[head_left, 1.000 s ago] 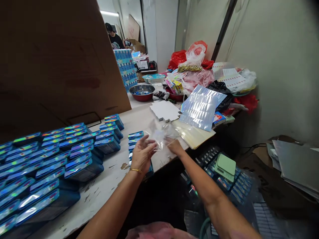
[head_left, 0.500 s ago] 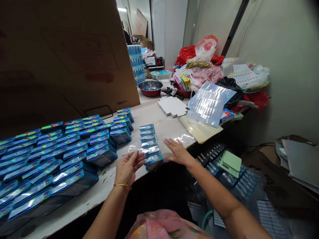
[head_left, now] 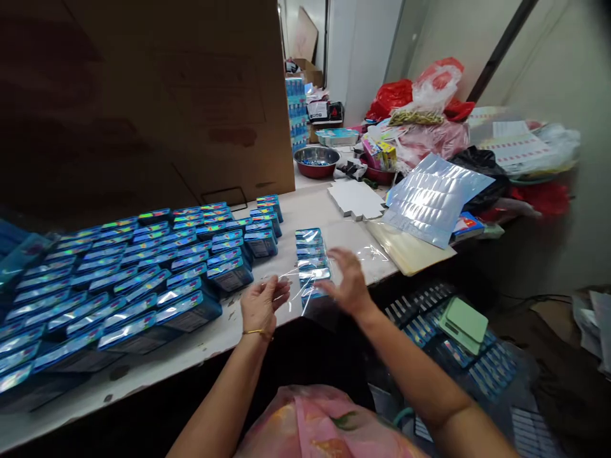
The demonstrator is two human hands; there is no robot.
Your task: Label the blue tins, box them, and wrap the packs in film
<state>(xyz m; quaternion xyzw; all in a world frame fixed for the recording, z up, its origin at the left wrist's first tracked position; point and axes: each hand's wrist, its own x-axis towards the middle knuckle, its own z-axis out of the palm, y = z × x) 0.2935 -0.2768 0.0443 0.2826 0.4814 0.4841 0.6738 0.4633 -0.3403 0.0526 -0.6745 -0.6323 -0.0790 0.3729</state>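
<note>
"Where's the row of boxes (head_left: 309, 253) from your fingers?"

"Just right of centre in the frame, between my two hands. It lies right of my left hand (head_left: 261, 306) and left of my right hand (head_left: 352, 281)."

"Which is nearer?"

"My right. Its thumb overlaps the row's lower right side in this view; whether it touches, I can't tell. My left fingertips stop just short of the near boxes."

"And the long axis?"

"The row runs up the frame, from the table (head_left: 289, 219) edge toward the middle. Each box lies crosswise, its long side going left to right."

"How are your fingers set?"

"Left ones narrow, pinching what looks like clear film (head_left: 294, 292). Right ones spread wide, with nothing I can make out in them."

"Where does the film go?"

"Its glints reach rightward from my pinch over the row's lower end. I can't trace its far edge."
</note>
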